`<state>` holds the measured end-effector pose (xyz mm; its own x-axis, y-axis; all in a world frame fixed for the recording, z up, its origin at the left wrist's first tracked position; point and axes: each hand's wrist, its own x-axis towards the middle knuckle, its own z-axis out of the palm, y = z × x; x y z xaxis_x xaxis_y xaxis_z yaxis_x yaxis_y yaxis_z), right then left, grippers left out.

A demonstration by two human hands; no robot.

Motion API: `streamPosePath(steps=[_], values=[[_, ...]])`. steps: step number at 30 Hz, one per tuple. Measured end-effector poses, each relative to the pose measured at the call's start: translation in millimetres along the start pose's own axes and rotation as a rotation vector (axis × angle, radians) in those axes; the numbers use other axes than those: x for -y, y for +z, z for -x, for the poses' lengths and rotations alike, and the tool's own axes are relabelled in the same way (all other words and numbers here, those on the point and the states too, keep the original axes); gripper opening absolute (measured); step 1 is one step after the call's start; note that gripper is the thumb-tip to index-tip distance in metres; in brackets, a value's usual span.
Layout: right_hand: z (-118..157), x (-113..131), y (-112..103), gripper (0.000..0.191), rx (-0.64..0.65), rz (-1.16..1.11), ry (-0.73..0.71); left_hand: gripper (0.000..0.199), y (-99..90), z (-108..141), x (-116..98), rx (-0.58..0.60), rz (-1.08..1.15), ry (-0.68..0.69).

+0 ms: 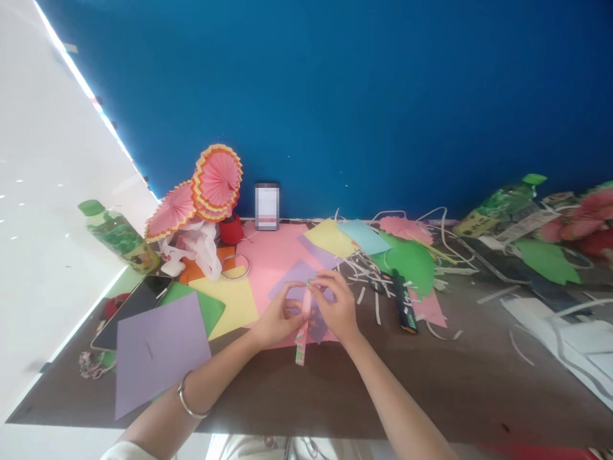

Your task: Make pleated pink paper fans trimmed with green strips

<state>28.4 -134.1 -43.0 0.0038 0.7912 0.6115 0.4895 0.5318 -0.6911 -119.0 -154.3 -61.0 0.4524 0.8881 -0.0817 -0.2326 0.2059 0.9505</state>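
A narrow folded strip of pink paper with green and white marks (301,345) stands nearly upright in the picture, between both hands. My left hand (282,316) pinches its middle with thumb and fingers. At the strip's upper end, the fingertips of my right hand (338,306) press together on it. Beneath the hands lie a purple sheet (290,275) and a large pink sheet (268,249). The finer folds of the strip are too blurred to make out.
Left are a purple sheet (160,351), a bottle (117,236), a tablet-like device (129,313) and pleated paper fans (218,182). A phone (267,207) leans on the blue wall. Right are a black-handled cutter (403,303), paper scraps (368,271), green paper (407,262) and another bottle (500,204).
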Motion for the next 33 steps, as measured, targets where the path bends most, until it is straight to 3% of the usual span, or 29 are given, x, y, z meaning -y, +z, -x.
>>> streamPosePath(steps=[3,8,14,17,21,24,30,33], values=[[0.9,-3.0,1.0,0.006,0.016,-0.040,0.022,0.063,-0.7,-0.6,1.1,-0.040,0.011,-0.023],[0.6,-3.5,0.4,0.006,0.032,-0.117,0.068,0.052,-0.2,-1.8,-1.3,-0.065,-0.071,-0.086],[2.0,-4.5,3.1,0.006,0.022,-0.164,0.142,0.048,1.6,-1.3,-1.6,-0.051,-0.122,-0.008],[2.9,-5.5,6.8,0.010,0.012,-0.283,0.258,0.046,1.6,-0.5,-2.4,-0.055,-0.191,0.029],[0.3,-7.5,7.0,0.038,0.058,-0.557,0.520,0.045,0.1,0.5,-4.1,-0.069,-0.258,0.026],[-2.5,-9.3,4.7,0.036,0.057,-0.679,0.625,0.045,-1.3,1.6,-7.6,-0.052,-0.261,0.018],[0.9,-3.1,7.4,0.031,-0.022,-0.680,0.577,0.043,-1.2,1.4,-14.6,0.034,-0.037,-0.001],[4.0,2.9,9.5,0.030,0.002,-0.692,0.574,0.042,0.1,-0.7,-11.8,0.005,0.070,-0.004]])
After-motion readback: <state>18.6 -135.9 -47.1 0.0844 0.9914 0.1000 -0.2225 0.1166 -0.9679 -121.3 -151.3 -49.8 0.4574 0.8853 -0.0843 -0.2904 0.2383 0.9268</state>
